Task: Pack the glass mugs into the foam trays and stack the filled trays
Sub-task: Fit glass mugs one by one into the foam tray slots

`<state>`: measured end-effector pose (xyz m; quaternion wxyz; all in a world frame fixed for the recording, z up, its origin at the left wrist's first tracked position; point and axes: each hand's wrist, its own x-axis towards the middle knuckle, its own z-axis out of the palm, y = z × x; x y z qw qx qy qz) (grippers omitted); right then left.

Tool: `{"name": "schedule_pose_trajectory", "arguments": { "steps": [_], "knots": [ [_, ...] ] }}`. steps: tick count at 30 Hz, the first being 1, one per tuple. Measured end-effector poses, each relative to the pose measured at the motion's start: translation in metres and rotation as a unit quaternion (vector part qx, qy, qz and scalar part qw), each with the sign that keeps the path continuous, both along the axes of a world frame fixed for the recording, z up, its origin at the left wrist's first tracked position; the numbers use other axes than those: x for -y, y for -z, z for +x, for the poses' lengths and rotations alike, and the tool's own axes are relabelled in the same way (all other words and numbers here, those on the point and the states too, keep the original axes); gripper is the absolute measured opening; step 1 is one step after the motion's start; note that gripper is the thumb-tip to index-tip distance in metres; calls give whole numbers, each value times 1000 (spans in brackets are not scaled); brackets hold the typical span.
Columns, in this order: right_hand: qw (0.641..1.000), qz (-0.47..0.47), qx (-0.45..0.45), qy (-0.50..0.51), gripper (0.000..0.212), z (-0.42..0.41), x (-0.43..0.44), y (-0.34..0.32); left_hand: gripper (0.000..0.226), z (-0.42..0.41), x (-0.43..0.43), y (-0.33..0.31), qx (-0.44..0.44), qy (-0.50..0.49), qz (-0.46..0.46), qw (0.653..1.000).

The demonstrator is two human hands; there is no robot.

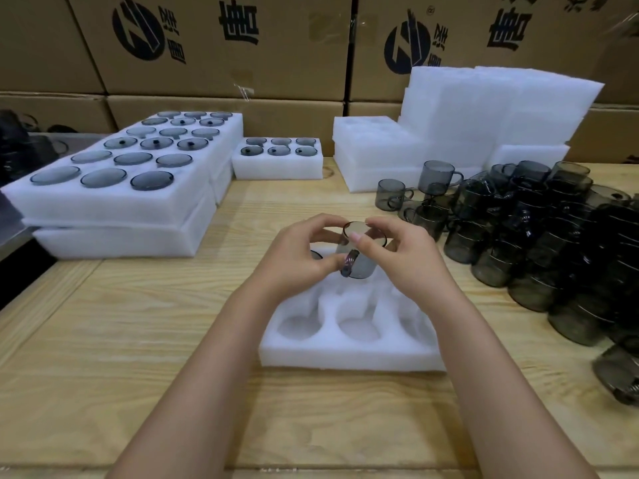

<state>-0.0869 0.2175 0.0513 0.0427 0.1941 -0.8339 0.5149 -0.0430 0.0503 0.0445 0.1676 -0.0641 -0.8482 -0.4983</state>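
A smoky glass mug is held upright over the far middle of a white foam tray that lies in front of me. My left hand pinches its rim and handle side, and my right hand grips the rim from the right. The tray's three near pockets hold nothing. A dark rim peeks out of the tray's far left pocket behind my left hand. A pile of loose smoky mugs covers the table's right side.
Filled foam trays are stacked at the left, with a smaller filled tray behind them. Empty foam trays and foam sheets stand at the back right. Cardboard boxes wall off the back of the wooden table.
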Motion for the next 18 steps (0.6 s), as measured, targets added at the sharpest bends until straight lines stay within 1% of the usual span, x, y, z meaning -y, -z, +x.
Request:
{"name": "schedule_pose_trajectory", "arguments": {
  "steps": [3, 9, 14, 18],
  "knots": [
    [1000, 23, -12, -16, 52, -1, -2, 4, 45, 1, 3, 3, 6, -7, -12, 1000],
    [998, 51, -11, -35, 54, 0, -3, 8, 50, 3, 3, 5, 11, -5, -68, 998],
    [998, 58, -7, -32, 48, 1, -4, 9, 45, 3, 3, 6, 18, -4, -58, 998],
    [998, 64, -3, -23, 51, 2, -2, 10, 43, 5, 3, 4, 19, 14, -56, 998]
  ]
}}
